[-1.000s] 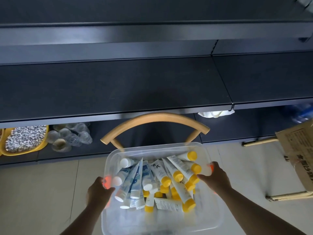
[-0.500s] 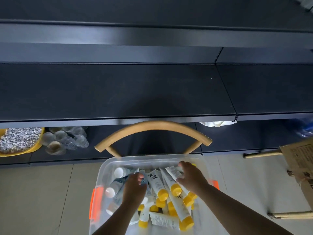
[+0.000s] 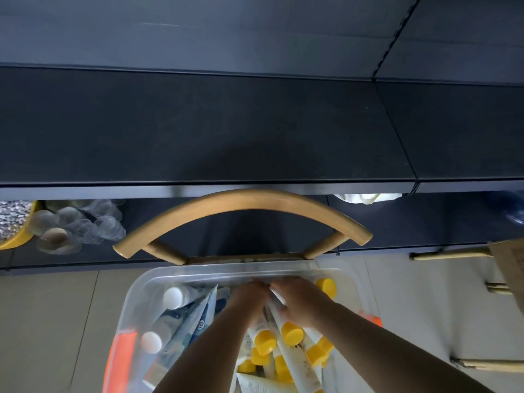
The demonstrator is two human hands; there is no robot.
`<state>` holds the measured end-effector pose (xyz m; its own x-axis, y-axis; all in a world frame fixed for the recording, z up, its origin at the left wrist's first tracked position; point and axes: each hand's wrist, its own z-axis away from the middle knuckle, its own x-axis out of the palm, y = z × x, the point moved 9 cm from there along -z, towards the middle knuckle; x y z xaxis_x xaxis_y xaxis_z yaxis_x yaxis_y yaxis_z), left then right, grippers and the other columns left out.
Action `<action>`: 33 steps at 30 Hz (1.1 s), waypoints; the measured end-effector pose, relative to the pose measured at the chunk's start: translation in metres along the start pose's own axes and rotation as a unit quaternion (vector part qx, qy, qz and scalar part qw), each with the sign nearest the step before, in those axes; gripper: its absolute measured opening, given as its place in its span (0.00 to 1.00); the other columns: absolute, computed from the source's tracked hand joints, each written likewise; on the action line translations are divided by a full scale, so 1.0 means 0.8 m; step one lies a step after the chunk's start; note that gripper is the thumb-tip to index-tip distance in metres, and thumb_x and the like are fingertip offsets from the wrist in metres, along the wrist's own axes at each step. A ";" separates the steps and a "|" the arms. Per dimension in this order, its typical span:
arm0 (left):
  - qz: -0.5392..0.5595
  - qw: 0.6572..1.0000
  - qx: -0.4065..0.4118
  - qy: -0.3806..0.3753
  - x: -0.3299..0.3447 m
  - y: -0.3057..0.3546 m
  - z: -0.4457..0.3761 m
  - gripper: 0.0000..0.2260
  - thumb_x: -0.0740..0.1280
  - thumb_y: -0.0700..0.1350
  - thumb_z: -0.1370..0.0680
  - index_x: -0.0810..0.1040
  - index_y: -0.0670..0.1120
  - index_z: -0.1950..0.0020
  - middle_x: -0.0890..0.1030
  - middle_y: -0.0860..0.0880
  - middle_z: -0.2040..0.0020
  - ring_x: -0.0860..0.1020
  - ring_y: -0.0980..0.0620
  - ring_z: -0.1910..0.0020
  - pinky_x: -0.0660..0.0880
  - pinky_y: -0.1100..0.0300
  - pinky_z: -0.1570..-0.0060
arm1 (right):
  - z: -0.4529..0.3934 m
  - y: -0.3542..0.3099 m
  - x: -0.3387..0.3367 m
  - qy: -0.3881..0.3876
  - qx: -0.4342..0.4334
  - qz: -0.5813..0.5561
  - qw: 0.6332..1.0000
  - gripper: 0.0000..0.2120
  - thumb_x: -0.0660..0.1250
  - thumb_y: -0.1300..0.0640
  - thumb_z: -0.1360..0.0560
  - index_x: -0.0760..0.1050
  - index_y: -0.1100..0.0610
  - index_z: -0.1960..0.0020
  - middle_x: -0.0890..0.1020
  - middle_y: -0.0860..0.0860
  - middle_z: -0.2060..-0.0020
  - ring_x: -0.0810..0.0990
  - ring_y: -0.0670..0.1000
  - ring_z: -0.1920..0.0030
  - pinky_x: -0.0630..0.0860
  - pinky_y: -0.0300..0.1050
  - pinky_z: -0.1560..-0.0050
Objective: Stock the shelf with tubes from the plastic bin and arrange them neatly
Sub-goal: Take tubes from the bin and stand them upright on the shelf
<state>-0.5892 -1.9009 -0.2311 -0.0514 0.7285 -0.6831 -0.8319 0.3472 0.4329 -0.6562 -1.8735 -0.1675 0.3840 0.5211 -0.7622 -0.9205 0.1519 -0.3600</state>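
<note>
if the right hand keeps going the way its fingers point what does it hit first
Most likely the far wall of the clear plastic bin. The right hand points away from the person, fingers already near that wall, over the yellow-capped tubes. Depth is unclear.

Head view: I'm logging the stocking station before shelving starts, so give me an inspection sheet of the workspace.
Surface: dark blue shelf, no tubes on it.
Job's things: clear plastic bin on a wooden chair; yellow-capped white tubes and white-capped tubes piled loosely inside.
Clutter: clear plastic cups, yellow basket, white cloth on the lower shelf.
Hands: left hand and right hand both in the bin among the tubes; grip unclear.
Cables: nothing seen.
Surroundings: pale tiled floor, cardboard box at right.
</note>
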 end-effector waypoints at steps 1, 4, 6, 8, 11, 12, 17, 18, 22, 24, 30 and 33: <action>-0.007 1.000 -0.003 -0.003 0.005 -0.002 -0.004 0.10 0.60 0.48 0.21 0.78 0.46 0.46 0.82 0.45 0.52 0.82 0.47 0.54 0.79 0.51 0.46 | 0.001 0.000 0.000 -0.004 0.001 -0.001 1.000 0.19 0.69 0.56 0.27 0.70 0.50 0.37 0.79 0.50 0.43 0.78 0.52 0.43 0.76 0.43 0.47; -0.057 0.998 0.010 -0.026 0.021 -0.003 -0.018 0.13 0.60 0.48 0.22 0.77 0.46 0.41 0.81 0.44 0.44 0.80 0.46 0.45 0.77 0.54 0.44 | 0.004 0.001 0.001 -0.022 0.003 -0.004 1.000 0.17 0.69 0.58 0.30 0.71 0.53 0.42 0.79 0.50 0.45 0.78 0.52 0.45 0.75 0.42 0.52; -0.104 0.994 0.029 -0.021 0.023 -0.001 -0.018 0.15 0.61 0.49 0.22 0.77 0.45 0.39 0.80 0.45 0.41 0.78 0.46 0.42 0.76 0.53 0.42 | 0.008 0.002 -0.002 -0.042 -0.005 -0.011 0.999 0.14 0.69 0.59 0.29 0.70 0.54 0.45 0.78 0.50 0.48 0.76 0.51 0.50 0.70 0.39 0.58; -0.135 0.988 0.076 0.014 0.014 0.010 -0.013 0.15 0.62 0.50 0.22 0.78 0.45 0.39 0.80 0.46 0.41 0.78 0.47 0.41 0.75 0.54 0.40 | 0.013 0.005 -0.005 -0.070 -0.010 -0.009 0.997 0.13 0.68 0.58 0.29 0.69 0.53 0.47 0.76 0.50 0.52 0.73 0.49 0.55 0.67 0.38 0.62; -0.159 0.976 0.148 0.020 0.015 0.029 0.000 0.15 0.62 0.47 0.21 0.74 0.48 0.34 0.76 0.47 0.35 0.73 0.48 0.35 0.70 0.56 0.35 | 0.023 0.017 -0.008 -0.121 0.003 -0.008 0.993 0.16 0.68 0.55 0.29 0.65 0.51 0.45 0.75 0.50 0.54 0.74 0.51 0.55 0.72 0.42 0.62; -0.160 0.975 0.156 0.012 0.017 0.031 0.004 0.17 0.63 0.45 0.21 0.71 0.49 0.32 0.74 0.48 0.33 0.71 0.49 0.34 0.69 0.56 0.34 | 0.026 0.021 -0.008 -0.136 0.009 -0.005 0.991 0.17 0.68 0.55 0.29 0.65 0.50 0.45 0.76 0.51 0.53 0.74 0.52 0.55 0.73 0.45 0.60; -0.215 0.954 0.208 0.010 0.008 0.035 0.027 0.16 0.63 0.40 0.22 0.71 0.46 0.35 0.73 0.48 0.34 0.71 0.48 0.33 0.69 0.54 0.35 | 0.036 0.022 -0.016 -0.186 0.018 0.012 0.982 0.20 0.67 0.59 0.29 0.65 0.52 0.40 0.73 0.50 0.52 0.71 0.50 0.55 0.69 0.44 0.62; -0.215 0.953 0.214 0.010 0.004 0.037 0.031 0.15 0.63 0.40 0.22 0.71 0.46 0.36 0.74 0.47 0.34 0.71 0.48 0.34 0.70 0.53 0.36 | 0.038 0.023 -0.017 -0.195 0.020 0.016 0.980 0.22 0.67 0.60 0.30 0.65 0.52 0.38 0.73 0.49 0.50 0.71 0.50 0.54 0.69 0.42 0.61; -0.227 0.953 0.200 0.010 -0.008 0.028 0.043 0.15 0.64 0.38 0.23 0.71 0.46 0.37 0.76 0.47 0.38 0.73 0.48 0.37 0.72 0.55 0.38 | 0.038 0.028 -0.014 -0.207 0.000 0.061 0.976 0.26 0.66 0.67 0.31 0.68 0.49 0.37 0.72 0.49 0.42 0.72 0.51 0.47 0.73 0.44 0.53; -0.220 0.956 0.192 0.011 -0.012 0.023 0.048 0.17 0.65 0.38 0.24 0.71 0.47 0.36 0.77 0.47 0.38 0.74 0.49 0.37 0.72 0.56 0.37 | 0.036 0.026 -0.014 -0.197 -0.023 0.086 0.976 0.23 0.66 0.68 0.29 0.70 0.49 0.40 0.72 0.49 0.42 0.73 0.52 0.46 0.74 0.45 0.48; -0.184 0.964 0.191 0.013 -0.032 0.016 0.067 0.17 0.65 0.37 0.24 0.72 0.48 0.36 0.76 0.48 0.39 0.75 0.50 0.39 0.74 0.59 0.41 | 0.043 0.020 -0.019 -0.208 -0.055 0.131 0.968 0.13 0.61 0.68 0.25 0.77 0.53 0.47 0.76 0.51 0.46 0.74 0.53 0.46 0.72 0.44 0.47; -0.178 0.963 0.200 0.013 -0.043 0.015 0.077 0.16 0.65 0.36 0.25 0.74 0.49 0.39 0.78 0.49 0.41 0.77 0.51 0.41 0.74 0.61 0.43 | 0.054 0.023 -0.018 -0.225 -0.055 0.133 0.964 0.13 0.61 0.69 0.27 0.77 0.54 0.50 0.78 0.51 0.49 0.76 0.53 0.49 0.75 0.47 0.46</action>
<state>-0.5632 -1.8851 -0.1660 0.1800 0.5088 -0.8419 -0.5201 0.7756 0.3575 -0.6820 -1.8421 -0.1398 0.0433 0.8448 -0.5334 -0.9595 -0.1136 -0.2578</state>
